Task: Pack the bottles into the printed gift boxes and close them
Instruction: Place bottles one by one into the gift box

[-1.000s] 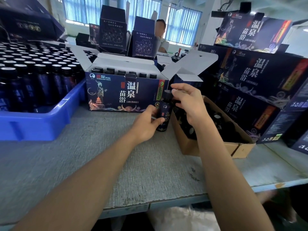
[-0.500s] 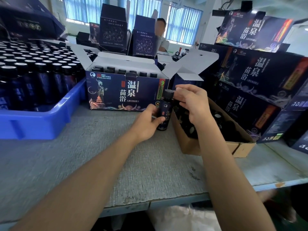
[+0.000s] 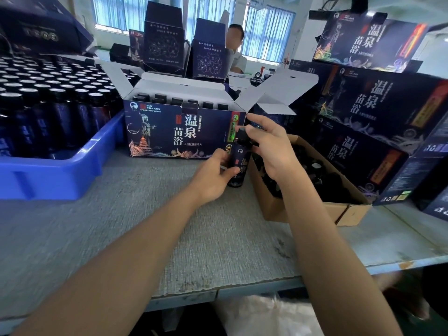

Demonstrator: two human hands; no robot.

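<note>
Grey tabletop [image 3: 169, 226]. Dark bottle [image 3: 240, 163] upright at the front right corner of the open gift box [image 3: 179, 134]. Left hand [image 3: 213, 178] fingers wrap its body; right hand [image 3: 271, 146] fingers pinch its cap. Right of box: brown carton [image 3: 303, 212], dark blurred contents. Inside box: capped bottles [image 3: 177, 101]. Left of box: blue crate [image 3: 55, 175] packed with bottles.

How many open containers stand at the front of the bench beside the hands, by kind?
Blue plastic crate: 1
Open printed gift box: 1
Brown cardboard box: 1
Total: 3
</note>
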